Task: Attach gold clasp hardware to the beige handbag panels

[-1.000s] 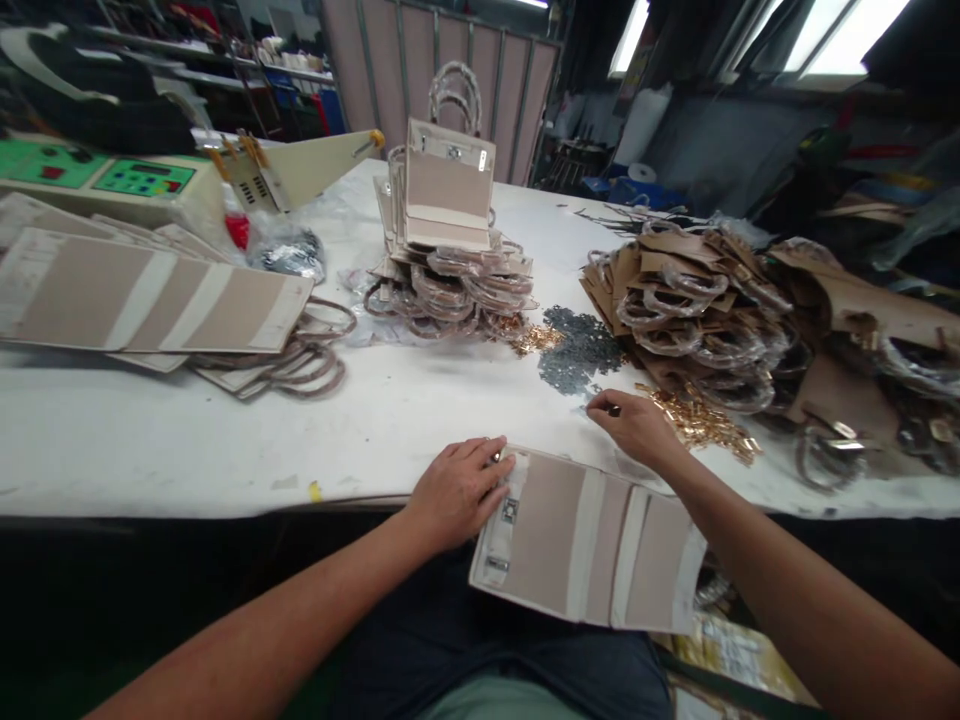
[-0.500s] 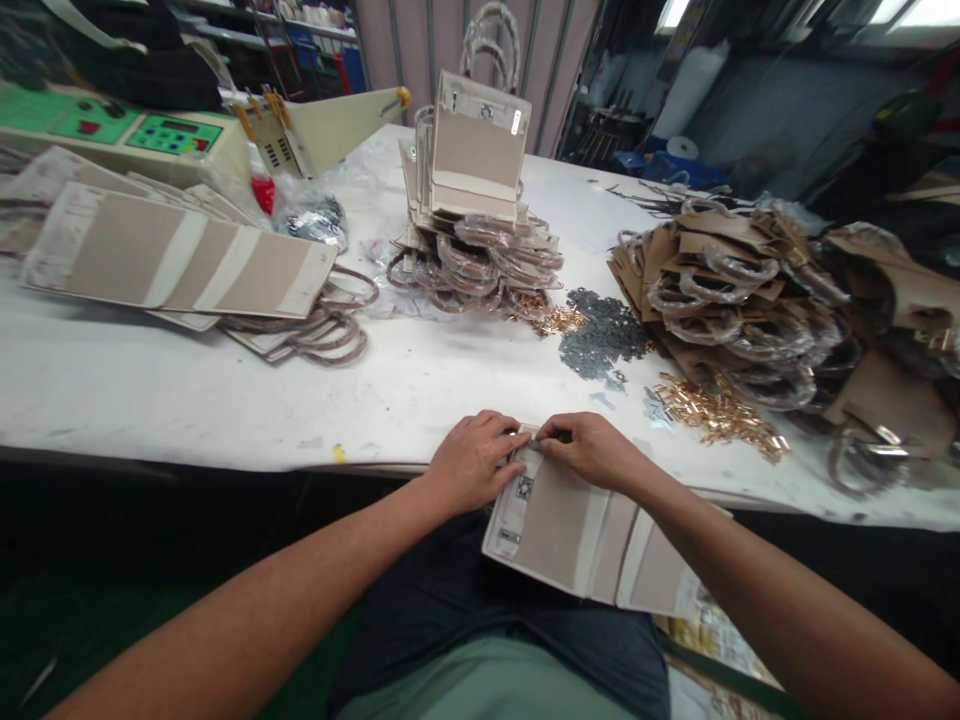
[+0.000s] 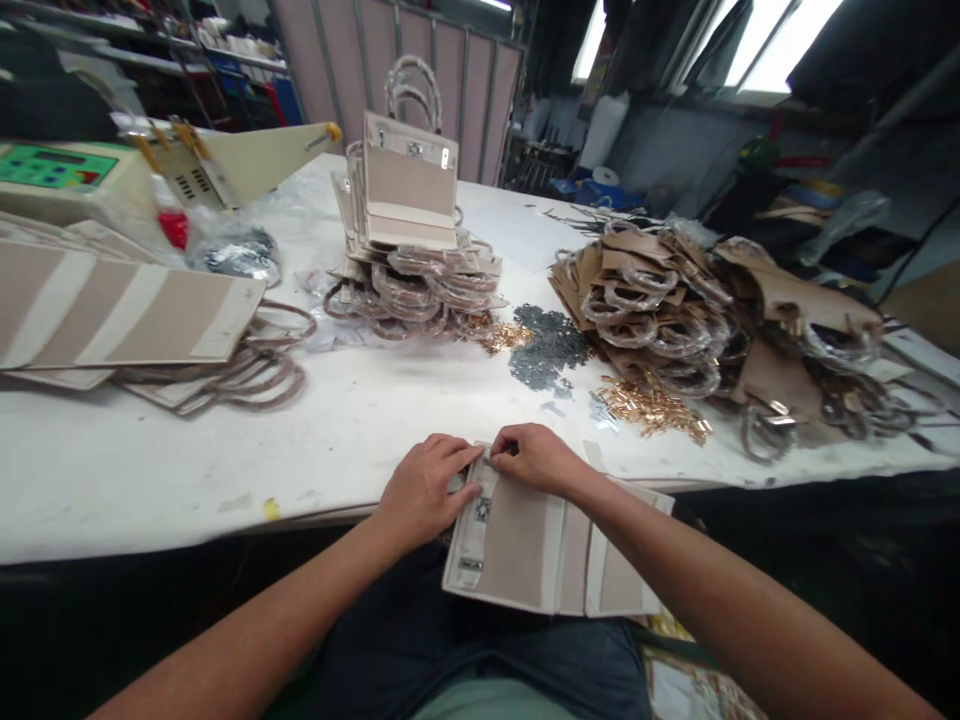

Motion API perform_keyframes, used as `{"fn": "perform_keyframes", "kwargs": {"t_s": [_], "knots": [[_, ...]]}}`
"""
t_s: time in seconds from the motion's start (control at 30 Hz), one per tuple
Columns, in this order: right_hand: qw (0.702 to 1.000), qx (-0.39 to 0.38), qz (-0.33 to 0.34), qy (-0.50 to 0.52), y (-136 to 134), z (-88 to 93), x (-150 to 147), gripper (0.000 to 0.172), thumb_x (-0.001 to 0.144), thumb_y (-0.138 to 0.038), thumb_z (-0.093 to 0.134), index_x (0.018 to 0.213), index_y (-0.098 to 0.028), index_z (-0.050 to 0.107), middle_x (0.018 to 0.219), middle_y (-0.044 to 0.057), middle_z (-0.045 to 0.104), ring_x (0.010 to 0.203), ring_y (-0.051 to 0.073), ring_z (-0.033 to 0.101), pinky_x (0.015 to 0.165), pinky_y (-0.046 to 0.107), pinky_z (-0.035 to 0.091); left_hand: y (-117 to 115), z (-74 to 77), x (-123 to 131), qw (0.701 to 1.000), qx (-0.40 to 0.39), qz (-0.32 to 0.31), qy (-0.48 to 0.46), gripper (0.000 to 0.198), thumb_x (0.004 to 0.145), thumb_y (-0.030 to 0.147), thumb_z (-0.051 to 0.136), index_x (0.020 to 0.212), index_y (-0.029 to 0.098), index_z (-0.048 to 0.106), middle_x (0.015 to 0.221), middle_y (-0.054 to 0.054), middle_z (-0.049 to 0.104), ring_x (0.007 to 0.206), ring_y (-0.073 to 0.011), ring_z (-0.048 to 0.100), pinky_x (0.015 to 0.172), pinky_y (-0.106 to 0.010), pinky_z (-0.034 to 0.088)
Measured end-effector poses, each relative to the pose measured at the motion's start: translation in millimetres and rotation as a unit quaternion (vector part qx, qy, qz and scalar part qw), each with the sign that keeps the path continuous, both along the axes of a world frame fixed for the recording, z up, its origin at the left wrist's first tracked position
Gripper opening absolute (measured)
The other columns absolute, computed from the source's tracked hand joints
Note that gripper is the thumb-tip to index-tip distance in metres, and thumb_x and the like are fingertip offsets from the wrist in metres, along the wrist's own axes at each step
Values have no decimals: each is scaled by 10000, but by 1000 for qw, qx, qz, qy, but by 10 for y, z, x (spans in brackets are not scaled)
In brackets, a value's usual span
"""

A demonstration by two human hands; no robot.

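A flat beige bag panel with pale stripes (image 3: pixel 540 550) lies over the table's front edge and my lap. My left hand (image 3: pixel 424 490) rests on its left end, fingers curled and pressing beside a small metal fitting (image 3: pixel 481 510). My right hand (image 3: pixel 534 458) meets it from the right, fingers pinched at the panel's top edge on something too small to name.
On the white table (image 3: pixel 150 460) lie gold clips (image 3: pixel 652 408), dark metal pieces (image 3: pixel 547 350), a stack of beige bags with handles (image 3: pixel 409 250), brown panels with handles (image 3: pixel 660 310), flat striped panels (image 3: pixel 112 315) and a machine with a green panel (image 3: pixel 52 170).
My right hand came back from the loose metal pieces on the table to the panel's top edge beside my left hand. The view has shifted a little.
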State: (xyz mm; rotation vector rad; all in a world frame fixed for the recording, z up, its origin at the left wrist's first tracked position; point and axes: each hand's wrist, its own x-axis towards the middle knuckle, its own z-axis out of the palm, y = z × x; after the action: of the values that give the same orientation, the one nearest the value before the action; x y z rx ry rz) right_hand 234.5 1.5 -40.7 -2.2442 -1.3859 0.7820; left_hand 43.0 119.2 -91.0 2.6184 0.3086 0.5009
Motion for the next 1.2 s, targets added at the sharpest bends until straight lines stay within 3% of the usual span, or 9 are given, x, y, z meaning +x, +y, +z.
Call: {"fn": "perform_keyframes", "kwargs": {"t_s": [0.2,0.37,0.5,0.7,0.83,0.9,1.0,1.1,1.2], "knots": [[995,35,-30,-84,-65,-67,-57,77,850,-272,728,922,-247,741,967,21,738,869,206,642,714,297,385,-3,68,71,998,-31,43,34,530,879,288,780,1386,185,664,1210,-100,747,1136,-299,625,1003,-457,506],[997,25,-26,-73,-79,-113,-20,67,851,-297,734,884,-239,723,930,21,726,858,203,630,707,295,377,35,336,265,973,-129,94,164,565,927,357,681,1457,174,613,1091,-71,793,1066,-264,698,915,-359,521],[997,30,-23,-64,-95,-150,7,73,851,-310,739,851,-240,719,888,10,728,828,197,632,694,293,379,149,505,500,950,-148,103,253,349,872,422,724,1131,199,794,1064,-98,803,1024,-290,735,833,-332,517],[998,27,-35,-43,-121,-194,7,96,872,-332,733,832,-247,713,786,-10,713,722,178,612,634,288,359,234,441,645,915,-259,72,299,211,880,358,689,889,175,794,702,-24,739,529,-170,671,551,-259,471],[998,46,-27,-14,-134,-108,54,95,865,-295,749,801,-232,719,735,-16,696,691,171,604,620,287,369,254,377,651,906,-302,81,285,204,872,333,709,788,156,768,600,2,669,470,-134,594,511,-243,433],[993,101,-44,45,-167,19,77,134,866,-304,765,770,-220,724,700,-18,683,660,161,597,609,281,391,265,366,656,904,-316,90,272,191,848,321,747,751,156,761,573,10,650,496,-125,579,528,-235,427],[935,293,-141,141,-216,233,55,254,899,-412,785,762,-215,702,616,-38,616,553,136,540,542,269,407,272,359,662,898,-341,102,258,163,816,300,788,748,157,752,594,14,662,531,-116,576,542,-227,426],[815,487,-199,245,-186,314,-34,326,921,-448,784,741,-228,624,545,-75,503,444,112,454,451,254,389,266,358,667,886,-369,113,258,141,827,285,779,793,156,733,582,32,634,457,-104,525,484,-235,406],[726,563,-202,340,-82,229,-118,410,911,-414,799,669,-224,527,545,-86,449,404,90,422,404,235,365,265,356,673,871,-395,118,266,134,840,273,768,812,156,708,561,44,601,385,-100,499,428,-239,397]]}}
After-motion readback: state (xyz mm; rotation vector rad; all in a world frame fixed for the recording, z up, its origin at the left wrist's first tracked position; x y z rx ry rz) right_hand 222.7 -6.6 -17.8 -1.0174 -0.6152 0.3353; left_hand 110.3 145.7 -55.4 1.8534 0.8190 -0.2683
